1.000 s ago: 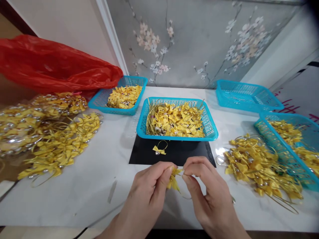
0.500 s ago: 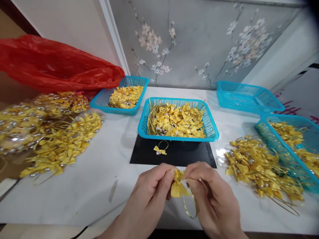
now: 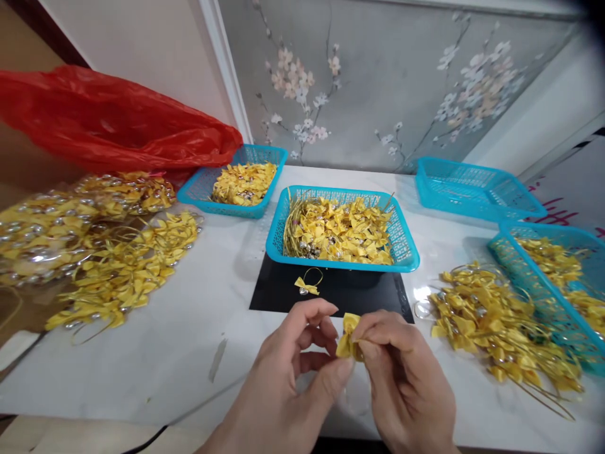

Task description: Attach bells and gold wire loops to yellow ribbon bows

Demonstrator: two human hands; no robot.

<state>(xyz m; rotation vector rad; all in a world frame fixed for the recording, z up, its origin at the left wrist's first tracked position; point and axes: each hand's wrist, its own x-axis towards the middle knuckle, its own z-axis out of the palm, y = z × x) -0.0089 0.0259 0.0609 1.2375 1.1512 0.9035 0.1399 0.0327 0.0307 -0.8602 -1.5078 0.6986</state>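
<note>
Right now the right hand (image 3: 401, 372) pinches a small yellow bow (image 3: 348, 343) between thumb and fingertips, just above the near edge of the surface (image 3: 155, 353), while the left hand (image 3: 293, 366) is loosely curled beside it, its thumb tip touching the bow from below. Because the grip is only a fingertip pinch on a slippery ribbon, the bow could slip out and drop over the near edge. It could also get crushed out of shape if the fingers press harder.

Left hand lets go
The yellow bow (image 3: 348, 339) now sits pinched in the right hand's fingers (image 3: 366, 337); left hand (image 3: 302, 359) opens, and the gold loop below them is gone.
</note>
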